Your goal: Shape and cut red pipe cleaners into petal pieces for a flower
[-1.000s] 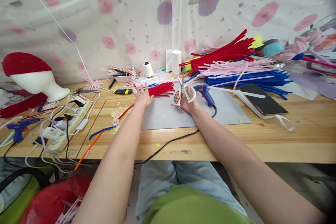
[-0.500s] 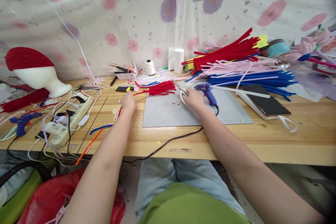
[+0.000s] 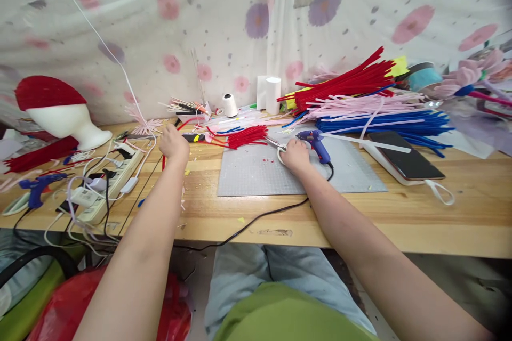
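My left hand [image 3: 173, 144] is raised a little above the wooden table [image 3: 360, 213], closed around a long red pipe cleaner [image 3: 188, 122] that curves up from it. My right hand [image 3: 295, 155] lies on the grey cutting mat [image 3: 256, 170], closed over the handles of white scissors [image 3: 278, 145] laid flat, blades pointing left. A bundle of short red pipe cleaner pieces [image 3: 245, 136] lies just left of the blades. A blue glue gun [image 3: 316, 144] rests right beside my right hand.
Piles of long red [image 3: 344, 82], pink and blue pipe cleaners [image 3: 384, 120] fill the back right. A phone [image 3: 406, 155] lies on a white case. At the left are a power strip [image 3: 108, 181] with cables, a second glue gun [image 3: 34, 186] and a foam head [image 3: 60, 112] wearing red.
My right hand has lowered the upright scissors flat onto the mat. My left hand left the red bundle, moved left over the table and lifted a long red pipe cleaner.
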The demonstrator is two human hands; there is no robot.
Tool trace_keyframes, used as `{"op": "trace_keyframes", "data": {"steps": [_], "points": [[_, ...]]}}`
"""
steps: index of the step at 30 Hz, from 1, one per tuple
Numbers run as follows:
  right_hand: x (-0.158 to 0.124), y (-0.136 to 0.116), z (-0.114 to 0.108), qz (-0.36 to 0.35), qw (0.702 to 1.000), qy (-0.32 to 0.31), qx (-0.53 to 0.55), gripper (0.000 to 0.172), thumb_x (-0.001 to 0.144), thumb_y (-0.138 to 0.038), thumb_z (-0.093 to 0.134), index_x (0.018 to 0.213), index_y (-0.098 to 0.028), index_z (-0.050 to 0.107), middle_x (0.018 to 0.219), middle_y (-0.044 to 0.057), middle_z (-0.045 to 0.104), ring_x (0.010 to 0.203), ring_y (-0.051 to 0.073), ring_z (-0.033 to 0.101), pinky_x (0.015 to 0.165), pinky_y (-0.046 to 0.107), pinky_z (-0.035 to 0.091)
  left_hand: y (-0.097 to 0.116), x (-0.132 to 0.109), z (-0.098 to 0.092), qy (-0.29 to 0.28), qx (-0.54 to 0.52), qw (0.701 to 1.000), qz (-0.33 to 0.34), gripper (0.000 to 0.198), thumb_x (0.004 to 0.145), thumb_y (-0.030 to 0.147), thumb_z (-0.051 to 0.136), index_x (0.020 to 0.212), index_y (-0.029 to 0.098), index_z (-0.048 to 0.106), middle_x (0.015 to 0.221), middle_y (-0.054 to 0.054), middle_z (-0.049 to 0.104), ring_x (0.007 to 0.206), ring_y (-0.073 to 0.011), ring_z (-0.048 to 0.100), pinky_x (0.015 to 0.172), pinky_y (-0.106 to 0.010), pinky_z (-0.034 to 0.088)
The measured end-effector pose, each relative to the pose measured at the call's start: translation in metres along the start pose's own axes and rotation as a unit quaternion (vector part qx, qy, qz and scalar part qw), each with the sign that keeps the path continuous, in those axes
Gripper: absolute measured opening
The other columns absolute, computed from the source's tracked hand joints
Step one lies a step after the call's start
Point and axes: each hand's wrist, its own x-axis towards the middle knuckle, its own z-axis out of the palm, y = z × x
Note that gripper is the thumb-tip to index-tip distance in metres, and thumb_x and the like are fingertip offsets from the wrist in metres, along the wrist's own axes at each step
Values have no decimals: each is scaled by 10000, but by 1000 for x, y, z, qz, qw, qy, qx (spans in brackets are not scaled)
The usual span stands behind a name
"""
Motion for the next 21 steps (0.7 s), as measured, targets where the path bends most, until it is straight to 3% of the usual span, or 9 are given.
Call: {"op": "trace_keyframes", "data": {"steps": [2,4,7,10,13,15,18,21], "points": [[1,-1,2,15,1000,2,2,432,781,-301,464,1104,-14,457,1119,232,512,1057,312,466,844,382,354,-1,3,-6,50,-29,998,-27,308,831,142,325,1095,124,483,1122,-186,537,1075,-286,507,853,-435,412],[3,-1,4,31,999,7,4,442,776,-295,467,1109,-4,453,1128,239,504,1058,314,462,851,388,352,1,1,-12,70,-49,996,1,297,842,180,334,1097,134,478,1135,-172,526,1091,-273,491,881,-416,400],[4,-1,5,53,998,6,15,443,763,-275,471,1105,6,461,1123,243,505,1051,317,465,861,399,350,16,-18,-13,31,-53,994,94,277,858,239,333,1066,171,503,1095,-131,550,1050,-256,507,858,-373,404],[1,-3,0,43,999,0,25,440,735,-230,482,1093,26,474,1100,257,509,1047,330,457,873,417,339,39,-51,-5,-49,-42,982,180,282,871,259,313,1046,189,522,1039,-109,574,1002,-243,525,823,-345,400],[-7,-11,-10,-34,995,64,67,482,715,-170,477,1163,4,441,1147,248,482,1098,327,408,906,436,313,59,-87,5,-116,-39,958,258,294,878,252,300,1043,186,535,1035,-113,573,1005,-236,518,814,-327,384],[-12,-20,-16,-138,978,121,104,546,722,-169,476,1251,-67,390,1245,202,431,1164,302,353,954,441,275,69,-106,8,-151,-58,944,288,310,887,258,284,1047,185,540,1035,-116,573,990,-232,521,808,-321,376],[-14,-31,-19,-267,947,107,145,395,787,-216,433,1172,-151,492,1200,130,496,1158,257,368,983,408,257,74,-121,10,-184,-139,913,337,329,893,306,284,1071,187,534,1058,-118,570,1003,-222,515,820,-308,363],[-8,-35,-19,-225,946,76,220,289,861,-259,326,899,-152,592,960,127,593,996,236,471,907,369,326,70,-120,13,-198,-220,901,317,315,887,337,317,1066,190,530,1069,-105,576,1012,-211,515,827,-296,361]]}}
